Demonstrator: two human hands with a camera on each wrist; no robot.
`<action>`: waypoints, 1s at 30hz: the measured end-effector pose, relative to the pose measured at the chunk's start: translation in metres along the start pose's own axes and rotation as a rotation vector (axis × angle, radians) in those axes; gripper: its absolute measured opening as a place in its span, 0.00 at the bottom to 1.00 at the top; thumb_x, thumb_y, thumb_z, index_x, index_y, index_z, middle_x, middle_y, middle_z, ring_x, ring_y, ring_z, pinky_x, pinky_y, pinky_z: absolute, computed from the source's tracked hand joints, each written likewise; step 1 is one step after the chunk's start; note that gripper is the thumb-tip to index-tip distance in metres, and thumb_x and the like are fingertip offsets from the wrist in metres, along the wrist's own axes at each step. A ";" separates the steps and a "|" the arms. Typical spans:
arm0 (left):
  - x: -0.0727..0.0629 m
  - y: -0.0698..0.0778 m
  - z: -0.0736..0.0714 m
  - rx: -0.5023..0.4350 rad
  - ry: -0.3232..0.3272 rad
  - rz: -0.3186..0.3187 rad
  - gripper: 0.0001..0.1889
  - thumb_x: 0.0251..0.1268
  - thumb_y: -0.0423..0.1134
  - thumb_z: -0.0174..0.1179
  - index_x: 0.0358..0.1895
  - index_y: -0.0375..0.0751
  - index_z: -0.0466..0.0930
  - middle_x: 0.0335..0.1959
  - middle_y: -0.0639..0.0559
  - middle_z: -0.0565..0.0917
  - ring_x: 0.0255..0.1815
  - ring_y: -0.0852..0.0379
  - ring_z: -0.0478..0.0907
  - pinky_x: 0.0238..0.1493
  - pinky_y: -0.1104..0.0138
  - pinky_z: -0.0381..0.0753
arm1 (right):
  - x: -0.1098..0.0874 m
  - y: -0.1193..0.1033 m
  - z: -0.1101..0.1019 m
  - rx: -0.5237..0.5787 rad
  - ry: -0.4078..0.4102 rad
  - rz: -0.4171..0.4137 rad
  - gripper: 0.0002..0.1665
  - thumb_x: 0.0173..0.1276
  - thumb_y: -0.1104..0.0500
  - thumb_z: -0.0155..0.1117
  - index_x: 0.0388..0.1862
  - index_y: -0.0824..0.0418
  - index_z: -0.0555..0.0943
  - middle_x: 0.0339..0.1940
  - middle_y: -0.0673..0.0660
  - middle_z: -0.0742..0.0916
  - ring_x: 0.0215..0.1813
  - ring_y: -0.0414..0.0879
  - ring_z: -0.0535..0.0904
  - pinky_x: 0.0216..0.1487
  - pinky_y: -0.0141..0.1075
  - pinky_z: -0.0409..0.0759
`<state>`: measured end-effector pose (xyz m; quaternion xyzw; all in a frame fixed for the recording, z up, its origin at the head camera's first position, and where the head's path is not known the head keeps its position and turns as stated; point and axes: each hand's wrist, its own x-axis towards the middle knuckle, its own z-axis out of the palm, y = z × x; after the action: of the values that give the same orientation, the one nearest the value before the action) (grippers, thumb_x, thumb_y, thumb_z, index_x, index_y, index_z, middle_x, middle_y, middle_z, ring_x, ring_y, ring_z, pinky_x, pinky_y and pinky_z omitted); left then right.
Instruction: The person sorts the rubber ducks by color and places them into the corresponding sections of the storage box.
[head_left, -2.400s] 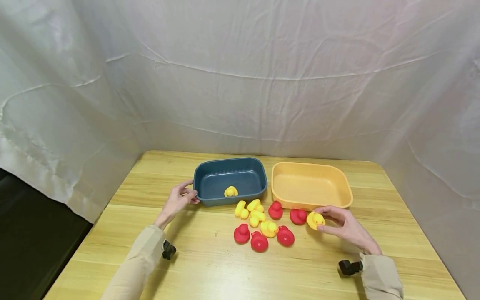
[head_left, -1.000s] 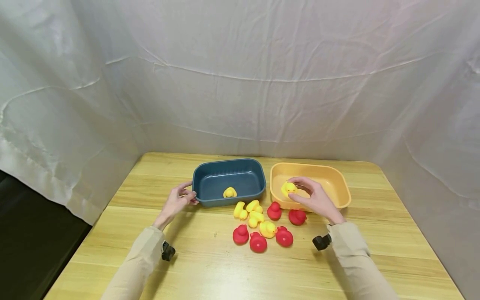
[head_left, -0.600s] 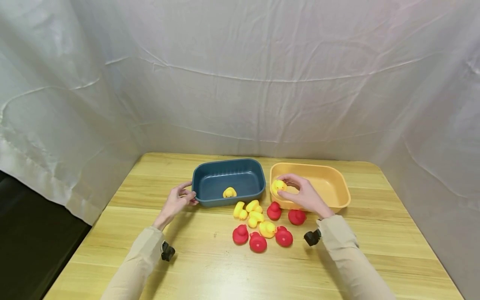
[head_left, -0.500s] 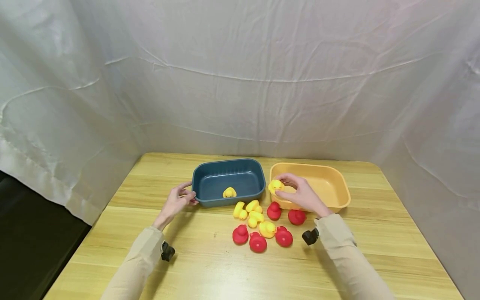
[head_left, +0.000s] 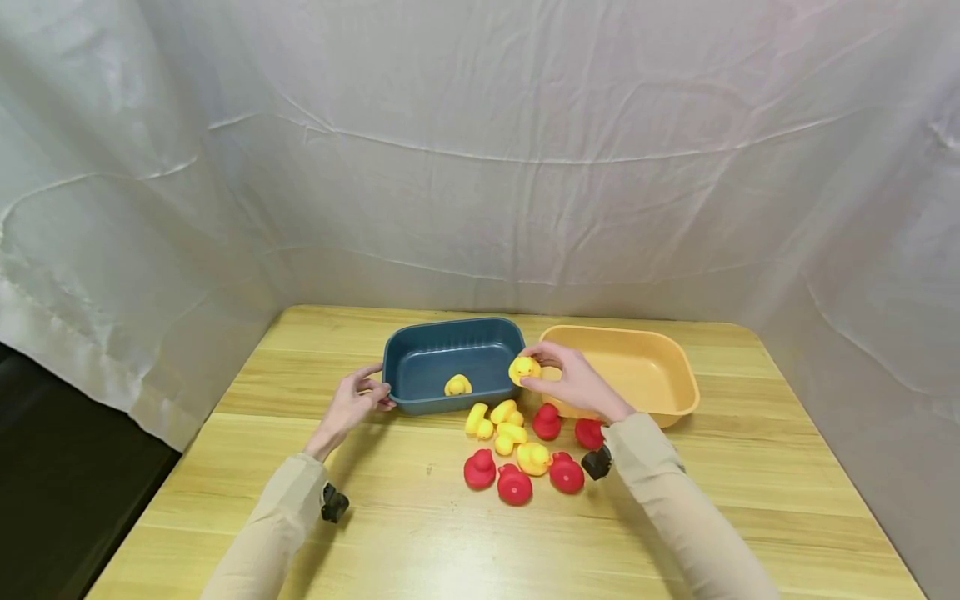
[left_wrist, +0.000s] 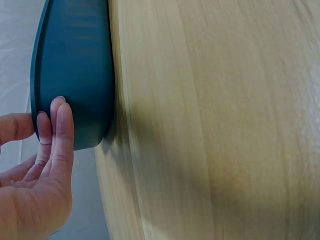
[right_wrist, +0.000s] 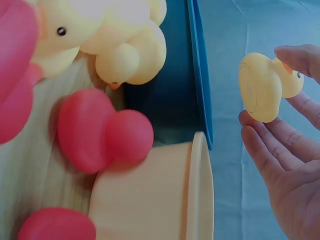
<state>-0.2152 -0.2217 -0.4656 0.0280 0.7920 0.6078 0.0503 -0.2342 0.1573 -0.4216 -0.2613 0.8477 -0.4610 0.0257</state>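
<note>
My right hand (head_left: 573, 383) pinches a yellow rubber duck (head_left: 522, 371) between thumb and fingertips. In the head view this duck overlaps the right end of the dark blue bin (head_left: 420, 406). The right wrist view shows the held duck (right_wrist: 261, 87) tipped on its side, with fingertips at its body and head. At the bin's left front corner, my left hand (head_left: 351, 407) holds the rim. Close up in the left wrist view, the left fingers (left_wrist: 63, 132) lie along the bin's outer wall. Another yellow duck (head_left: 457, 385) sits inside the blue bin.
A light orange bin (head_left: 637, 333) stands to the right of the blue one. In front of both bins, several yellow ducks (head_left: 534, 458) and red ducks (head_left: 514, 485) lie loose on the wooden table (head_left: 420, 542). A pale curtain (head_left: 480, 208) hangs behind.
My right hand has lifted the yellow duck from the table near the orange bin and carried it left across that bin to the blue bin's right end. The left hand has stayed put.
</note>
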 end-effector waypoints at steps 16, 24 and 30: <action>0.001 -0.002 -0.001 -0.011 -0.006 -0.004 0.30 0.72 0.26 0.54 0.74 0.21 0.57 0.38 0.30 0.84 0.32 0.51 0.88 0.47 0.51 0.91 | 0.035 -0.016 0.021 -0.039 -0.101 -0.041 0.20 0.65 0.57 0.73 0.53 0.61 0.80 0.48 0.58 0.86 0.55 0.52 0.83 0.67 0.50 0.82; 0.001 -0.001 -0.001 -0.018 -0.010 -0.002 0.30 0.71 0.26 0.54 0.74 0.21 0.57 0.39 0.28 0.83 0.32 0.51 0.88 0.47 0.50 0.91 | 0.053 -0.017 0.037 -0.088 -0.148 -0.026 0.20 0.66 0.56 0.73 0.54 0.60 0.80 0.50 0.56 0.86 0.56 0.52 0.82 0.67 0.46 0.82; 0.001 0.000 -0.001 -0.024 -0.011 -0.006 0.30 0.71 0.26 0.54 0.74 0.21 0.57 0.37 0.32 0.84 0.32 0.52 0.88 0.47 0.50 0.91 | 0.064 -0.019 0.048 -0.098 -0.171 -0.050 0.19 0.67 0.57 0.72 0.54 0.61 0.80 0.50 0.57 0.87 0.55 0.51 0.84 0.65 0.43 0.84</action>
<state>-0.2166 -0.2229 -0.4655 0.0284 0.7843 0.6171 0.0566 -0.2679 0.0823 -0.4213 -0.3216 0.8572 -0.3955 0.0738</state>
